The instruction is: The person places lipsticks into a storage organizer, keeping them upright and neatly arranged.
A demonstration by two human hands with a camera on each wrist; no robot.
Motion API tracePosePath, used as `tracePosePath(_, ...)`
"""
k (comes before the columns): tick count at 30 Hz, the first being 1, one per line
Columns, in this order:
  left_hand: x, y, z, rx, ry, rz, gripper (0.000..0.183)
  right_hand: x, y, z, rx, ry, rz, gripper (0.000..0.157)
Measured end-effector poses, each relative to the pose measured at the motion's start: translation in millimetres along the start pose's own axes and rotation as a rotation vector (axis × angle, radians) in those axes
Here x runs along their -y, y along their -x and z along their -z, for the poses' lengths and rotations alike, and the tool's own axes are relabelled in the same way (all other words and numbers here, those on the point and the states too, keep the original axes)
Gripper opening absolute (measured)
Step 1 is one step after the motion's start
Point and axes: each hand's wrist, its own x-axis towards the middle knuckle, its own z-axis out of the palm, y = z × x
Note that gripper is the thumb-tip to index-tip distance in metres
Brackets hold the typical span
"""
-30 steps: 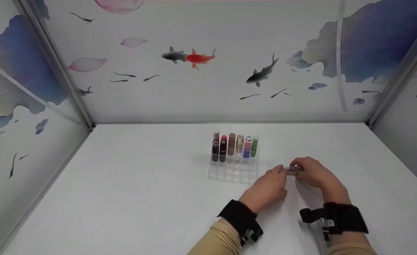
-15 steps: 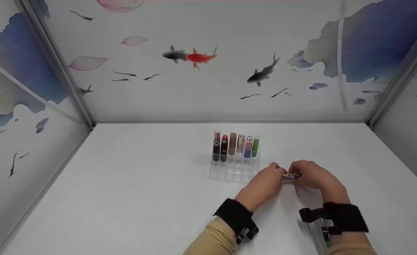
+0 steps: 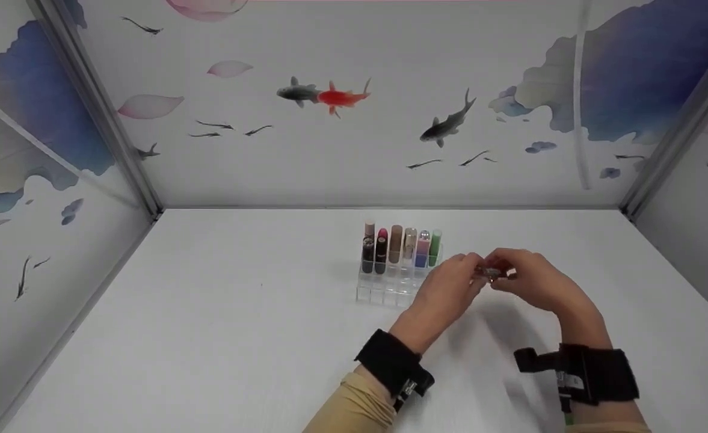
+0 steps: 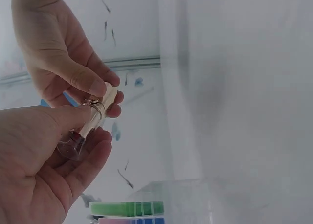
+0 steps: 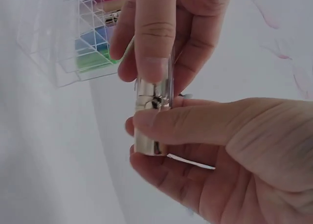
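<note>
Both hands hold one lipstick tube (image 5: 151, 145), gold at one end and clear at the other, above the white table. My left hand (image 3: 441, 294) pinches the clear end between thumb and fingers; a dark red tip shows inside it in the left wrist view. My right hand (image 3: 534, 281) pinches the gold base, its thumb pressing flat along the side in the right wrist view. The fingers of both hands meet close together on the tube and hide parts of it. Just left of the hands stands a clear stepped lipstick holder (image 3: 373, 294), partly covered by the left hand.
Several tubes stand in the holder's rear rows, among them a green tube (image 3: 435, 246), a pink-and-blue tube (image 3: 422, 255) and a brown tube (image 3: 396, 243). White panels printed with fish enclose the white table (image 3: 197, 331) at the back and sides.
Both hands first drew slightly toward the body with the lipstick, then rose and moved away from it. The left hand now overlaps the holder's right side. The tubes in the holder stay put.
</note>
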Motion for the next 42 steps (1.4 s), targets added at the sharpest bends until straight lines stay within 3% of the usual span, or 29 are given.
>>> tracePosePath(10, 15.8, 1.9, 33.1, -0.216, -0.102, -0.026, 0.022, 22.3, -6.3, -4.9, -0.282, -0.144, 0.137, 0.033)
tracePosePath(14, 27.1, 4.1, 40.3, -0.232, -0.061, -0.054, 0.024, 31.6, -12.6, -13.6, -0.345, -0.212, 0.170, 0.038)
tracePosePath(23, 48.5, 9.5, 50.0, -0.235, 0.020, -0.129, 0.041, 50.7, -23.7, -36.8, -0.486, -0.341, 0.157, 0.042)
tracePosePath(27, 56.5, 12.6, 52.2, -0.233, 0.033, -0.162, 0.047, 57.5, -25.2, -44.3, -0.496, -0.370, 0.190, 0.040)
tracePosePath(31, 61.8, 13.0, 55.7, -0.252, 0.022, -0.168, 0.040, 61.0, -26.7, -50.5, -0.474, -0.324, 0.215, 0.037)
tracePosePath(37, 67.5, 13.2, 61.3, -0.290, 0.000, -0.107, 0.033, 63.7, -30.7, -61.1, -0.431, -0.299, 0.232, 0.041)
tracePosePath(42, 73.6, 13.7, 65.1, -0.272, 0.088, -0.032, 0.026, 65.6, -34.8, -71.0, -0.405, -0.331, 0.293, 0.044)
